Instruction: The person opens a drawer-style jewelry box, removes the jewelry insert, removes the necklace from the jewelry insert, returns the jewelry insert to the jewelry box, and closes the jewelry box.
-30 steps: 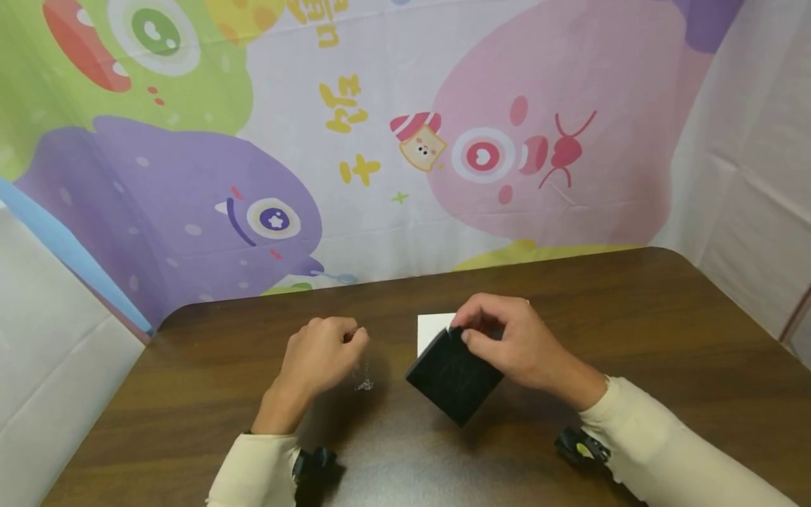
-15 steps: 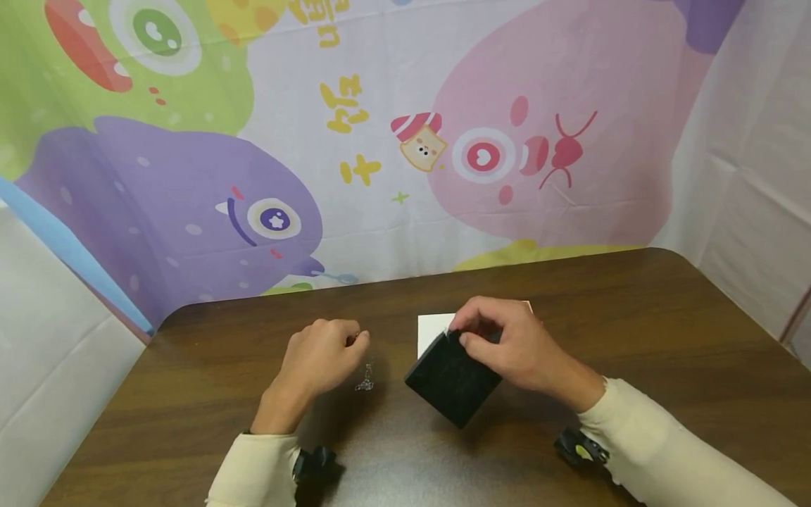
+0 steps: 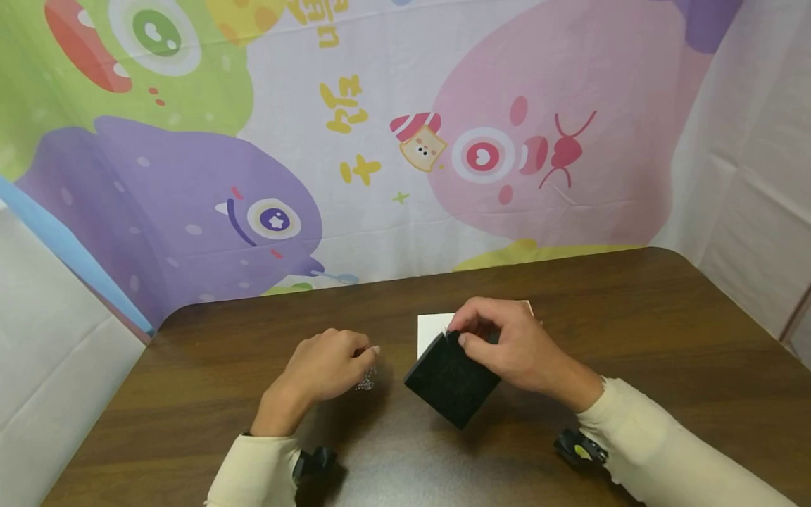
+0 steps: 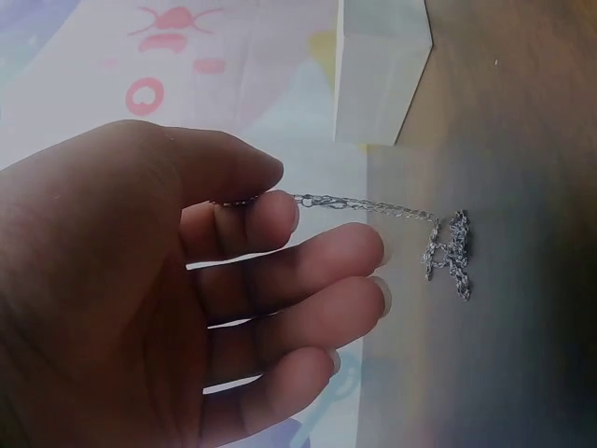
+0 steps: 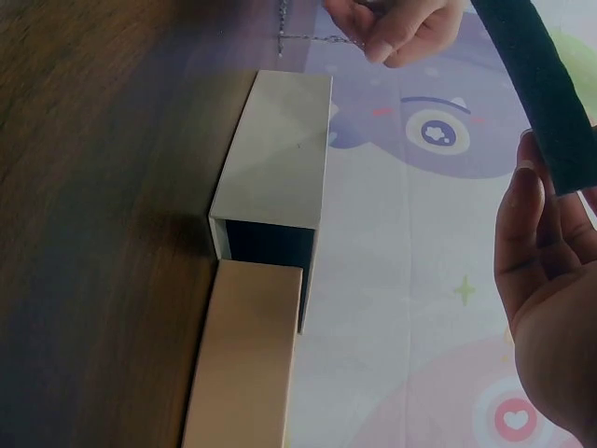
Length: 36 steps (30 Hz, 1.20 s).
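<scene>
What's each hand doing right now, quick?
Left hand: closed, pinching a silver chain between thumb and finger.
Right hand: closed, holding a black square pad by its edge.

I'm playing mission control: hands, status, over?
Left hand pinches silver chain, lower end on table. Right hand holds black pad. White box beyond pad, blocking neither hand.

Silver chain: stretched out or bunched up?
Partly each: in the left wrist view, the silver chain runs fairly straight from the left hand, then its lower part lies bunched on the table.
</scene>
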{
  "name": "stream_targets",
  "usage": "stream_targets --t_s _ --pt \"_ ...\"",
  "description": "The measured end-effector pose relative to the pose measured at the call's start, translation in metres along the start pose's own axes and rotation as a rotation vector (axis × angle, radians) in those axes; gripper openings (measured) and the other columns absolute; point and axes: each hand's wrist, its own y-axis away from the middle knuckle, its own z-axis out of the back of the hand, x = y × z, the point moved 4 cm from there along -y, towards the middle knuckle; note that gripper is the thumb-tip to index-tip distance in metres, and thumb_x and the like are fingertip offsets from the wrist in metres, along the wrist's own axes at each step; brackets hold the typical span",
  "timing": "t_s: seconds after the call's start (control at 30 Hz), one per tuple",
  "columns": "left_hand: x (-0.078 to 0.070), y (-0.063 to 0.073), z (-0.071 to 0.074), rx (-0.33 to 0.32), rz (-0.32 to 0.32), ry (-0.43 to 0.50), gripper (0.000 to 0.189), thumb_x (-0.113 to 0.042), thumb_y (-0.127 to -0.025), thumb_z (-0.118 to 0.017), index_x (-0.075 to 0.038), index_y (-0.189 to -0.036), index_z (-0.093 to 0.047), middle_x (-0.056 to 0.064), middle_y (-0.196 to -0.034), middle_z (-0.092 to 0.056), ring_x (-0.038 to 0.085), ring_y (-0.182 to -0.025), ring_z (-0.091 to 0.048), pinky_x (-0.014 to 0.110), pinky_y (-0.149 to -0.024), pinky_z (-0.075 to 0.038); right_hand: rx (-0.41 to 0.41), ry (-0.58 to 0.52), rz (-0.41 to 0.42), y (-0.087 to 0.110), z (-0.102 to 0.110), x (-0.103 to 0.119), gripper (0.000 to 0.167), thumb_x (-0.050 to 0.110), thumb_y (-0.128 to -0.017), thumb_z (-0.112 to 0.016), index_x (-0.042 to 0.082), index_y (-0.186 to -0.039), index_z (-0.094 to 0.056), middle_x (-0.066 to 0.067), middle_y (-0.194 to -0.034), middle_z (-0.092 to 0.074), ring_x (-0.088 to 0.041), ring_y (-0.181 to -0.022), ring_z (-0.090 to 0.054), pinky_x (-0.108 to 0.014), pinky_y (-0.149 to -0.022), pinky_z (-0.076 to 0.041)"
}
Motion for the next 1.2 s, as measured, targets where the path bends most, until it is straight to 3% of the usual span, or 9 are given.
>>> stream_targets --t_s 0.27,0.5,0.83,0.97,1.2 --pt "0.001 0.0 -0.001 0.013 0.001 0.032 0.045 -0.037 -0.103 -0.053 -0.021 -0.061 -0.052 -0.009 -0.056 -0.047 0.009 -0.053 -0.046 0.034 -0.054 -0.038 -0.001 0.014 -0.013 0.001 0.0 -0.001 0.024 -0.007 -0.085 -0.066 0.014 -0.095 -0.07 0.005 -0.084 -0.068 -0.015 -0.068 -0.062 -0.032 -0.062 -0.052" --pt "0.007 0.003 0.0 0.089 0.03 0.074 0.042 -0.036 -0.105 -0.048 -0.023 -0.067 -0.059 -0.011 -0.06 -0.054 0.009 -0.057 -0.05 0.036 -0.059 -0.04 0.0 0.014 -0.023 0.002 -0.001 -0.002 0.024 -0.007 -0.085 -0.066 0.015 -0.094 -0.07 0.005 -0.084 -0.068 -0.015 -0.068 -0.062 -0.032 -0.062 -0.052" --pt "0.012 0.008 -0.007 0.232 0.106 0.033 0.037 -0.034 -0.103 -0.052 -0.019 -0.071 -0.061 -0.008 -0.061 -0.059 0.008 -0.053 -0.058 0.04 -0.065 -0.046 0.017 0.027 -0.041 0.003 -0.003 -0.004 0.025 -0.007 -0.084 -0.066 0.016 -0.094 -0.069 0.006 -0.083 -0.067 -0.014 -0.069 -0.062 -0.031 -0.063 -0.052" --pt "0.014 0.01 -0.01 0.261 0.134 0.043 0.036 -0.034 -0.102 -0.053 -0.017 -0.072 -0.061 -0.005 -0.061 -0.06 0.01 -0.049 -0.06 0.041 -0.069 -0.048 0.017 0.038 -0.037 0.003 -0.003 -0.004 0.025 -0.006 -0.084 -0.066 0.016 -0.094 -0.069 0.007 -0.083 -0.067 -0.014 -0.069 -0.062 -0.031 -0.063 -0.052" --pt "0.014 0.01 -0.011 0.275 0.126 0.035 0.038 -0.034 -0.102 -0.053 -0.016 -0.069 -0.06 -0.005 -0.059 -0.06 0.01 -0.047 -0.06 0.041 -0.07 -0.049 0.018 0.019 -0.048 0.002 -0.003 -0.003 0.024 -0.007 -0.085 -0.066 0.015 -0.094 -0.069 0.006 -0.083 -0.067 -0.014 -0.07 -0.062 -0.031 -0.064 -0.052"
